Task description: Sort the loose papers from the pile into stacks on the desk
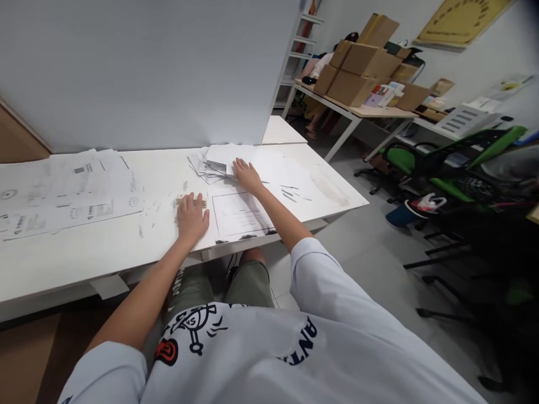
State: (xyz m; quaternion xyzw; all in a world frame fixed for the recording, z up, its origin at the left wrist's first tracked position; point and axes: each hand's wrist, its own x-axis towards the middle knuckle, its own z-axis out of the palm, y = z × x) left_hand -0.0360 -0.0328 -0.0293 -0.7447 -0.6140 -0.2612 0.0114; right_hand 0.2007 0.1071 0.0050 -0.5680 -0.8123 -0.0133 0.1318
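Observation:
My left hand (192,219) rests on the white table, its fingers bent over a small yellowish object (179,200) whose kind I cannot make out. The thumb points off to the right. Farther forward, my right hand (247,175) lies with outstretched fingers on the near edge of a loose pile of white papers (227,154). Between the hands and the table's front edge is a printed sheet (240,216) with a black frame and dark smudges along its lower side. Thin dark-edged paper strips (289,193) lie right of my right wrist.
Large printed sheets (76,191) cover the table's left part, with small scraps (145,216) beside them. A tall pale panel (143,73) stands behind the white table (105,247). At right are stacked cardboard boxes (357,67), green chairs (400,160) and a blue bin (402,214); a person sits behind the boxes.

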